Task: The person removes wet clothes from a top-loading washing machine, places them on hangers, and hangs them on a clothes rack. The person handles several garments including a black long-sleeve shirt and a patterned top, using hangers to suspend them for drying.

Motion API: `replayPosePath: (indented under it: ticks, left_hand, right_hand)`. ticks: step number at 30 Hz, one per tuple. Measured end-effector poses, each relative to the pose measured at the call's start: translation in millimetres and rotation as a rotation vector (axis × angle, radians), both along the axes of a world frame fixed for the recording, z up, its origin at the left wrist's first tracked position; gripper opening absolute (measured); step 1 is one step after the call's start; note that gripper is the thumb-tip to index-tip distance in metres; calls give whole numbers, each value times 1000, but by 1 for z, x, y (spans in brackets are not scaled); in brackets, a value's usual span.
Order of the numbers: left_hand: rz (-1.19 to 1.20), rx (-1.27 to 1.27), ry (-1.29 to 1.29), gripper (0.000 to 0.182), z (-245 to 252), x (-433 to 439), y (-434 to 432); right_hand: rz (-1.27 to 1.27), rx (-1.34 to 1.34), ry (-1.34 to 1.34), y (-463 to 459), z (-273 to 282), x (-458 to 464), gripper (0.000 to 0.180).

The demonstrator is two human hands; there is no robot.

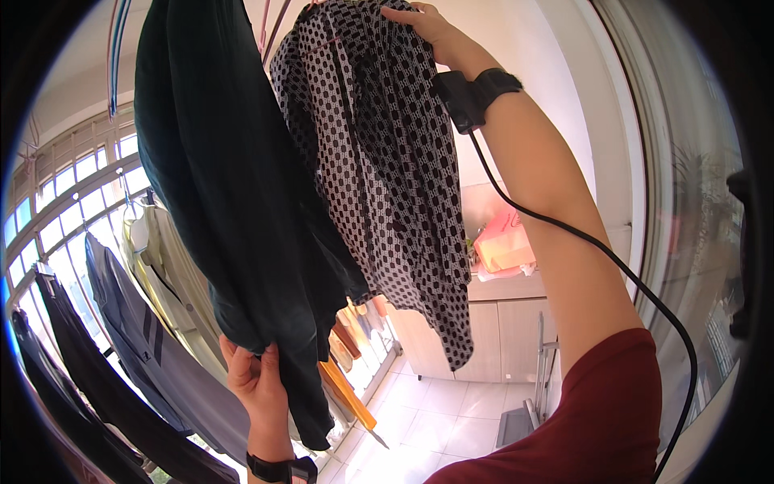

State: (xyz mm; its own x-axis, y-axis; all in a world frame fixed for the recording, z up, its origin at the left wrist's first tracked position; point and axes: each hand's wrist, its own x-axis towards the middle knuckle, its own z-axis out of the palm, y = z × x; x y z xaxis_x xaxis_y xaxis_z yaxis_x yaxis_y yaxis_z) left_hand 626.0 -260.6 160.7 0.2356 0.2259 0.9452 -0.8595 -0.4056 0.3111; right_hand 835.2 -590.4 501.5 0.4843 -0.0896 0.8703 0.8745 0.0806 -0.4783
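A dark green garment [230, 181] hangs in front of me on the left, its upper end out of frame. My left hand [257, 375] pinches its lower edge between thumb and fingers. Beside it hangs a black-and-white patterned shirt [405, 169], partly covered by the green cloth. My right hand [432, 33] is raised to the shirt's upper right side, with the thumb lying over the fabric; some of its fingers are cut off or hidden at the top edge. Black bands are strapped on both wrists, and a black cable [580, 239] trails from the right one.
Several hung clothes, including a grey-blue garment [139, 327] and dark trousers [91, 375], line the barred window [72, 199] on the left. A low wooden cabinet [471, 339] bears a pink-orange bag [505, 242]. Metal-legged folded furniture [535, 393] leans right. Sliding glass [695, 212] borders the right.
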Motion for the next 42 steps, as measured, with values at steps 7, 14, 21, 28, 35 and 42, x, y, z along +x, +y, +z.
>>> replayPosePath:
  ticks: [7,14,21,28,35,42]
  left_hand:
    - [-83,68,-16,16,9,-12,10]
    - [99,50,-72,14,45,-74,73]
    - [525,-21,-226,21,71,-137,137]
    - [283,65,-81,22,44,-125,92]
    - [173,127,16,19,47,-114,36]
    - [42,104,114,19,31,-51,-20]
  right_hand:
    - [-276,-124,-57,-49,-83,-12,101]
    - [-984,-276,65,-56,-131,-37,61]
    - [-1219,-181,-918,16,-163,-77,39]
    - [-602,-403,10,156,-246,29,45]
    - [-460,-359,241,112,-247,80,39]
    - [-230,148,179,-9,-295,54,28]
